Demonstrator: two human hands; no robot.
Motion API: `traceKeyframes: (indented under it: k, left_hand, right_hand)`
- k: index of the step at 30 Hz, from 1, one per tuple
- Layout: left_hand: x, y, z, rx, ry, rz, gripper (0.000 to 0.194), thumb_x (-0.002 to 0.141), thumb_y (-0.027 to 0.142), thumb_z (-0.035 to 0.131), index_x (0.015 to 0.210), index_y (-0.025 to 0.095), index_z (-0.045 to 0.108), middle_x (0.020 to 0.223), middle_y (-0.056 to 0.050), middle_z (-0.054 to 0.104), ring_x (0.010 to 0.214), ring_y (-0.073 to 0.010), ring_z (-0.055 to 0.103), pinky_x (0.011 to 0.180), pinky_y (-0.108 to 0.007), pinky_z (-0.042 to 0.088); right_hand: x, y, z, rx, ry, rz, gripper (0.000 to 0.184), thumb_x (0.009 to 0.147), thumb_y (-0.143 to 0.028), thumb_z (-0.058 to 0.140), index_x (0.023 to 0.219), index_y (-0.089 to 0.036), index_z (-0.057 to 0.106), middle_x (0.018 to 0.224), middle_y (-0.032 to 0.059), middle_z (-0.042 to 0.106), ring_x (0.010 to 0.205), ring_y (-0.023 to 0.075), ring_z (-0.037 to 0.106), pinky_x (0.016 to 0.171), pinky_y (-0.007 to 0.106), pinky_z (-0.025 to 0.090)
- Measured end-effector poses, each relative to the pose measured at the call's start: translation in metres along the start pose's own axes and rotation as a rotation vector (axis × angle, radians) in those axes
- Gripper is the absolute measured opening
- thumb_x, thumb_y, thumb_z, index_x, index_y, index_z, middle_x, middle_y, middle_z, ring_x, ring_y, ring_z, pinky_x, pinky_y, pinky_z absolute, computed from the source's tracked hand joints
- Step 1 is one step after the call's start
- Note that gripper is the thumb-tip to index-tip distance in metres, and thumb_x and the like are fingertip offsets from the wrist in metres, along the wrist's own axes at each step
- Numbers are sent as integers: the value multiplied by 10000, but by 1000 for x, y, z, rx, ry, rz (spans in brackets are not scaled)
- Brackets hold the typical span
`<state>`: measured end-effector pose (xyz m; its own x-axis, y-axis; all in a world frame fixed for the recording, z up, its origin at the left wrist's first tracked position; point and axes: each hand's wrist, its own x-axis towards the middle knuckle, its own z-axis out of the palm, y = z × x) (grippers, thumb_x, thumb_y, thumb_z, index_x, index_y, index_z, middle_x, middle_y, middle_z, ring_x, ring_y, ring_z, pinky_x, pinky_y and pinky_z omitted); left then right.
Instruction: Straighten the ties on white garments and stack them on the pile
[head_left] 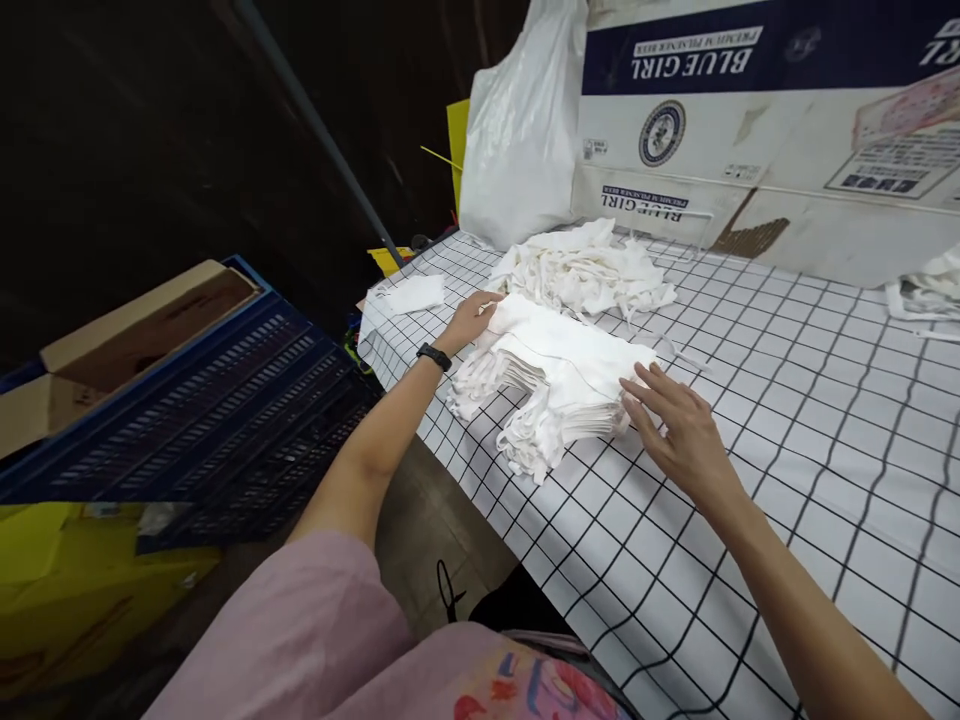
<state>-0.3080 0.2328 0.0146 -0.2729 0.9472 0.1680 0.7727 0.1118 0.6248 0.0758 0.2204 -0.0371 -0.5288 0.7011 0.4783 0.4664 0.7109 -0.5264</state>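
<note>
A person in a pink shirt (315, 620) sets both hands to a stack (574, 365) of thin white cloth pieces, lying near the left end of a worktop (787, 420) spread with a black-and-white grid cover. The left hand (472, 318), below a black wristband (433, 356), is loosely half open, its fingers slightly bent against the far left corner of the stack; whether it pinches any layer cannot be told. The right hand (679, 425) is wide open, fingers parted and palm turned down, with the fingertips at the stack's right end and no cloth gripped in the palm. Between the two hands the stack's top lies fairly flat, while its layered ends hang out toward the near edge of the worktop in two frayed bunches with a gap between them. Just beyond the stack sits a loose heap (589, 268) of crumpled white cloth, and a single white piece (414, 294) lies flat to the left. At the far side stand a white bag (521, 140) and, to its right, a carton (705, 130) with upside-down "Blue Girl" lettering. Blue crates (225, 400) stand left of the worktop, above a yellow box (67, 590).
</note>
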Motion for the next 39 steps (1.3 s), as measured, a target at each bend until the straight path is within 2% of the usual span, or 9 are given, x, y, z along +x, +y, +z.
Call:
traceKeyframes:
  k: [6,10,12,15,18,22,27,34,39]
  left_hand:
    - [-48,-8,-15,5,84,-104,301,965,304,558,1226,207,670,1355,-106,653,1142,-222,652,944,-347,542]
    - [-91,-3,-12,42,133,79,318,961,434,608,1201,228,642,1290,-96,645,1186,-224,614,1011,-369,516]
    - [-110,0,-7,109,193,149,240,967,419,605,1114,232,633,1207,-95,651,1188,-230,597,1043,-387,496]
    - [-135,0,1,236,265,119,205,939,428,653,1020,246,603,1139,-98,643,1153,-259,589,1026,-422,490]
    - [-152,-4,8,357,250,98,227,910,441,697,1018,261,610,1142,-96,655,1161,-294,579,1014,-456,468]
    - [-162,-8,16,413,247,104,161,979,396,579,1001,251,646,1132,-104,675,1125,-294,594,974,-462,465]
    - [-154,-2,16,389,304,61,120,912,194,551,934,247,657,1106,-86,707,1111,-290,612,935,-461,476]
    - [-141,3,-9,221,345,-74,144,807,144,568,868,239,659,1002,-71,724,1123,-292,608,973,-470,484]
    - [-156,6,-15,363,187,-65,110,773,197,650,876,236,650,1164,-97,697,1233,-350,526,1012,-550,370]
  right_hand:
    - [-16,-18,6,-70,-59,-141,418,1084,-342,404,1457,-247,567,1568,145,532,1497,311,447,1206,573,293]
    - [-15,-39,18,-115,-144,-200,438,1101,-340,348,1490,-253,529,1613,141,473,1516,301,418,1223,579,245]
    - [-10,-51,25,-119,-187,-221,456,1104,-351,327,1507,-247,513,1636,139,438,1524,300,405,1227,583,234]
    - [5,-68,35,-106,-214,-221,486,1107,-363,294,1521,-218,502,1649,155,410,1531,301,394,1230,591,230]
    - [32,-84,44,-91,-220,-223,513,1108,-386,260,1520,-211,512,1646,159,415,1537,300,382,1236,590,225]
    - [81,-102,59,-123,-309,-248,551,1101,-426,268,1544,-199,503,1689,134,336,1571,322,305,1257,597,186]
    - [124,-105,83,-169,-580,-134,594,1088,-493,275,1591,-234,454,1722,104,244,1587,376,236,1231,665,219]
    - [125,-96,91,-185,-687,-106,621,1081,-485,273,1661,-266,313,1751,88,134,1592,389,210,1200,651,317]
    - [121,-95,95,-230,-648,-134,602,1075,-457,307,1654,-292,325,1749,66,160,1586,373,241,1204,617,343]
